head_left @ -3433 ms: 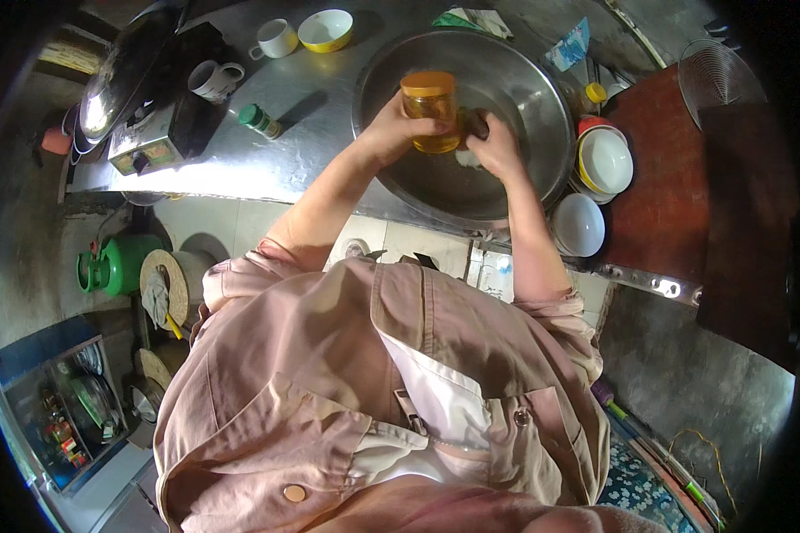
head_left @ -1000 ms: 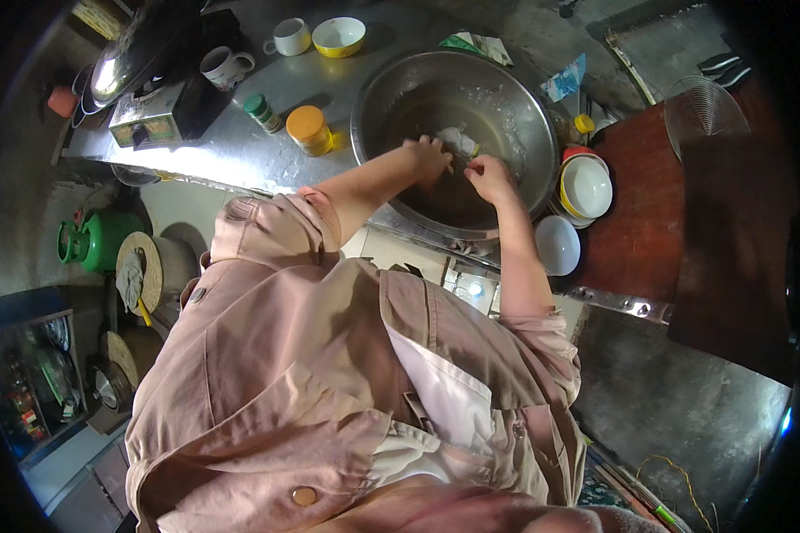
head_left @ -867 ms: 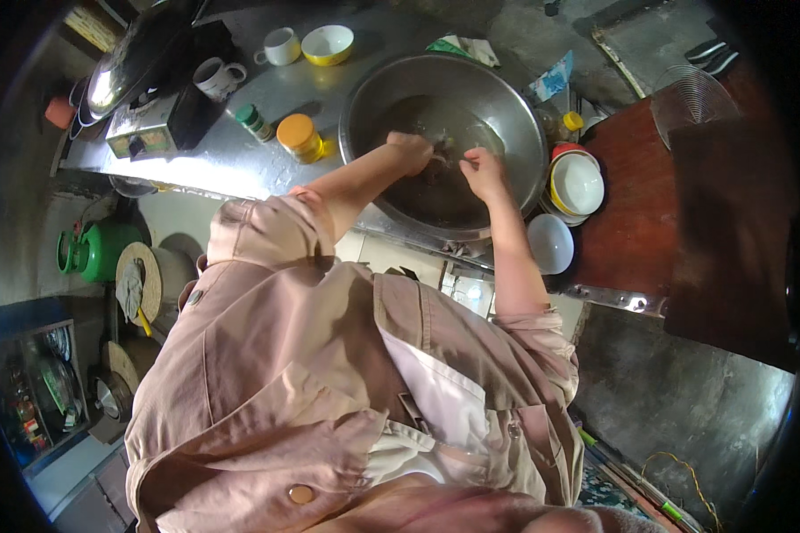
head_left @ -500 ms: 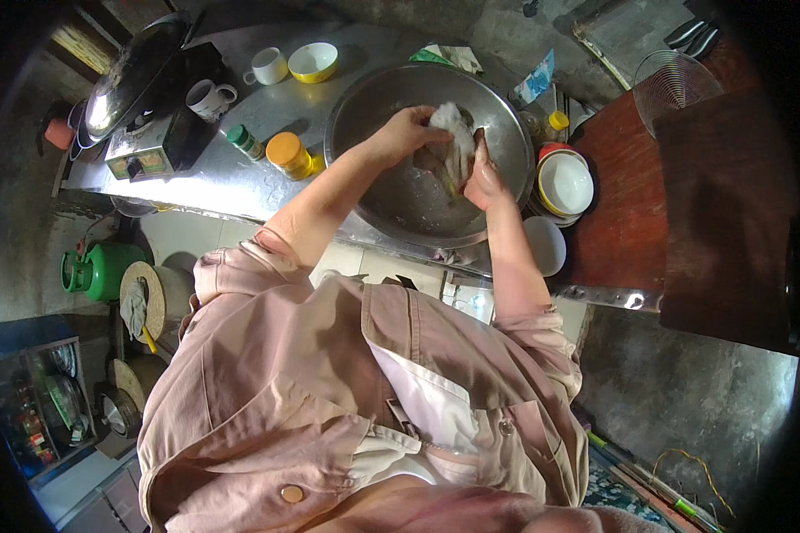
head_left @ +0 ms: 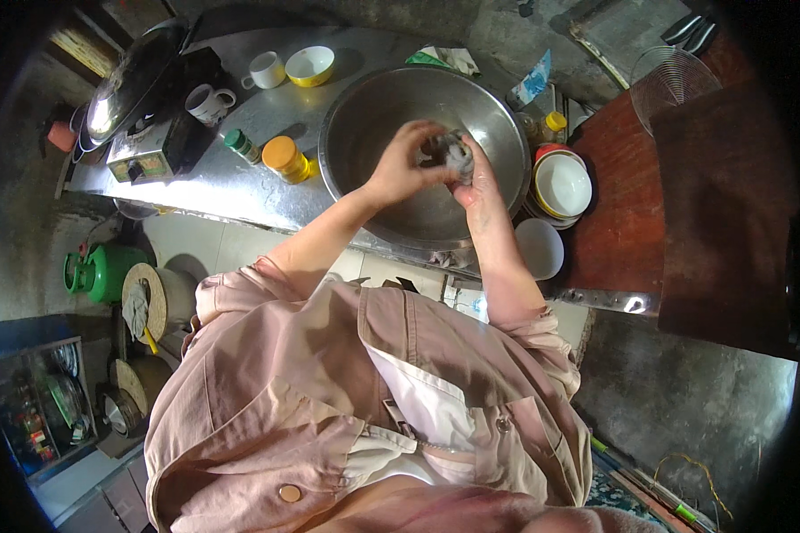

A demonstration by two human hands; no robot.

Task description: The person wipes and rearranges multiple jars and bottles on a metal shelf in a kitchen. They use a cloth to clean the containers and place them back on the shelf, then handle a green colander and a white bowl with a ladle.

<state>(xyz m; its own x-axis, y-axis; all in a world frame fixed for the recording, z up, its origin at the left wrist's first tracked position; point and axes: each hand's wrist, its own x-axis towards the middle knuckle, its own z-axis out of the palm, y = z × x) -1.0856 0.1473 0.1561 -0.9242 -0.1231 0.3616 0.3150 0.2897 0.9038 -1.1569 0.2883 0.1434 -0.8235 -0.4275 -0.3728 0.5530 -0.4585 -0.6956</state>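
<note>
A bunched grey-white cloth (head_left: 459, 158) is between my hands, over the wide metal basin (head_left: 356, 98). My left hand (head_left: 405, 167) curls round its left side, thumb pressed against it and fingers slightly blurred. From the right, my right hand (head_left: 479, 180) grips the cloth, its fingers partly hidden behind the bundle. The cloth is gathered into a compact wad. Much of the basin's inside shows bare metal around my hands.
Left of the basin stand an orange-lidded jar (head_left: 284, 158), a green-capped shaker (head_left: 240, 144), two mugs and a yellow-white bowl (head_left: 309, 66). Stacked bowls (head_left: 564, 185) crowd its right side, and a white bowl (head_left: 540, 249) sits near the counter edge. Farther left is a stove (head_left: 142, 158).
The cloth was hanging loosely spread between my hands; now it is bunched into a small wad. My left hand has shifted lower and turned round it, and my right hand has moved slightly left.
</note>
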